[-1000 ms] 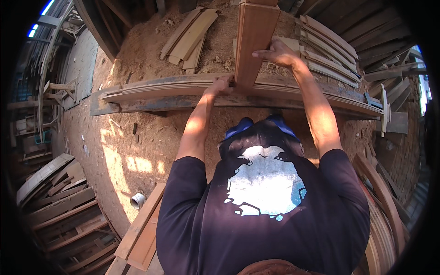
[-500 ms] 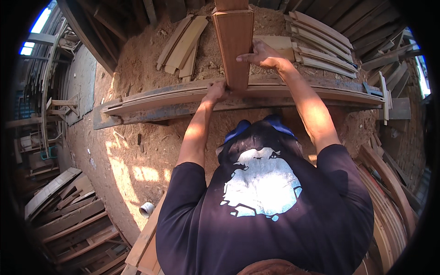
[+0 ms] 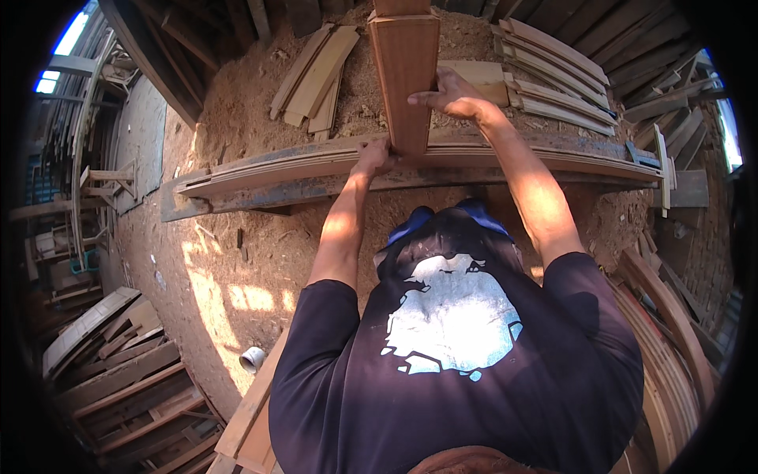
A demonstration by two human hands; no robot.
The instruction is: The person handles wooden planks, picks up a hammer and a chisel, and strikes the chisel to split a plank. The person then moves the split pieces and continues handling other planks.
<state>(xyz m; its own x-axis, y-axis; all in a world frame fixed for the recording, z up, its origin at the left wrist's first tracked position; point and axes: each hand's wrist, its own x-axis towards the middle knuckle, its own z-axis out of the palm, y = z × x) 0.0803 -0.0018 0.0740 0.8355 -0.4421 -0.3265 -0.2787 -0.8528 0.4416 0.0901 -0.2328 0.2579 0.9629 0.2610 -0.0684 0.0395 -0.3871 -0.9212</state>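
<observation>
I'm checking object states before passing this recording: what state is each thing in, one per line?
Brown board: gripped, its near end at the long strips
Right hand: closed on the board's right edge, thumb across its face
Left hand: at the board's near end, grip unclear
Long strips: stacked along the bench
Pale boards: loosely piled
Floor: littered, partly sunlit

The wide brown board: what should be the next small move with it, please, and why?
Perhaps steady the wide brown board with the right hand, then check its lower end closely: the left hand sits there, beside the long boards, and whether the pieces meet fully cannot be seen.
</observation>
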